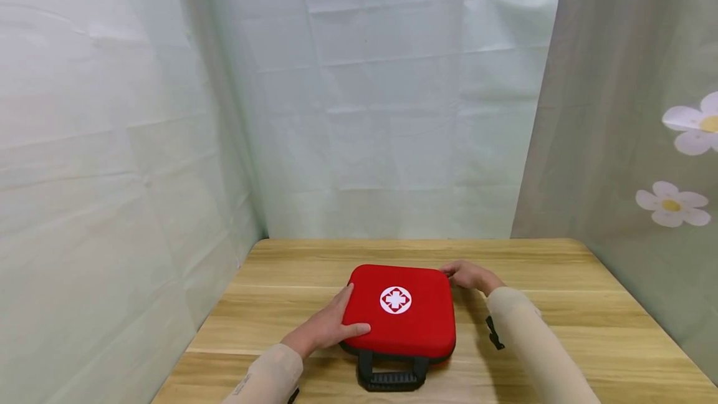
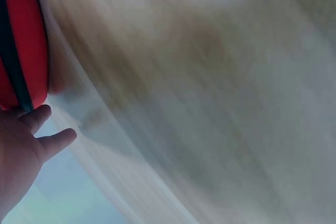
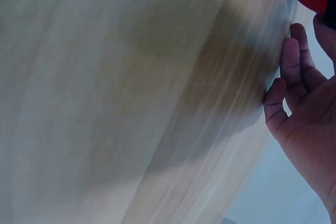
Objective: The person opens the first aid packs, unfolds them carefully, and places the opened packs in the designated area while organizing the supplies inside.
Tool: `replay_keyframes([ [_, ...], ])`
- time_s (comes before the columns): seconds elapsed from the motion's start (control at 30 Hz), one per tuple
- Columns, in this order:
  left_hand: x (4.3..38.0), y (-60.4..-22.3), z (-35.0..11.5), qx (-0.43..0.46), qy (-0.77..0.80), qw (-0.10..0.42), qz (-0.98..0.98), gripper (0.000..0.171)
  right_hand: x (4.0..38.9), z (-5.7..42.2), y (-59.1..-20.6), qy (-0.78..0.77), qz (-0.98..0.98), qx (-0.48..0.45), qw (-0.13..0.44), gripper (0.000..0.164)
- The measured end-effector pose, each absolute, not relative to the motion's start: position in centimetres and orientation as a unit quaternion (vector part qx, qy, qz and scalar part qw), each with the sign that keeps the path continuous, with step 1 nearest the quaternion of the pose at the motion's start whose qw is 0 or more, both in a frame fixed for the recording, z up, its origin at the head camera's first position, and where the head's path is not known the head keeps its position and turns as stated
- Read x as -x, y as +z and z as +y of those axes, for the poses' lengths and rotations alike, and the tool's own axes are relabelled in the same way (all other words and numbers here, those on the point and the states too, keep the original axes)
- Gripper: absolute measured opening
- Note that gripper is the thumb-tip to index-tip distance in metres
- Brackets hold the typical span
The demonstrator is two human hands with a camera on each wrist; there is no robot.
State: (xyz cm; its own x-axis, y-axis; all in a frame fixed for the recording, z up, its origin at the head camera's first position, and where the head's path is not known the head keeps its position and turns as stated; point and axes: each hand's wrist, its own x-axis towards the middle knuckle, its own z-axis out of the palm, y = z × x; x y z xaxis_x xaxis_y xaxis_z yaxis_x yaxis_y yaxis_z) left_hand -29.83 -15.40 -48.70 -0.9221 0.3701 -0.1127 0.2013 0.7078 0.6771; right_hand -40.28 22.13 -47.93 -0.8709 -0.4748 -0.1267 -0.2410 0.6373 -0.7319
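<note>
A red first-aid case (image 1: 417, 323) with a white cross emblem lies flat on the wooden table, its black handle (image 1: 392, 381) toward me. My left hand (image 1: 325, 324) rests against the case's left side, the thumb lying across the top near the front corner. Two of its fingers stretch out straight beside the dark seam in the left wrist view. At the far right corner, my right hand (image 1: 468, 275) touches the case. In the right wrist view several of its fingers (image 3: 290, 59) are loosely bent; the tips at the black seam are partly cut off, so any pinch is hidden.
The wooden table (image 1: 561, 267) reaches back to a pale curtain (image 1: 392, 111), with more curtain on both sides. White flowers (image 1: 671, 204) are printed on the right one. A black strap (image 1: 494, 333) hangs by the right forearm.
</note>
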Motion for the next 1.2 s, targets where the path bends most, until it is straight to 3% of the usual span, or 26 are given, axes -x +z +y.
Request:
replay_keyframes([
  [0.3,30.9,-48.2,-17.1,-0.157,0.356,0.145,0.910,0.114,39.9,21.8,-48.2,-0.391,0.877,0.231,0.157,0.023],
  [1.2,30.9,-48.1,-17.4,-0.137,0.361,0.161,0.908,0.126,40.0,20.6,-49.5,-0.418,0.886,0.173,0.100,0.016],
])
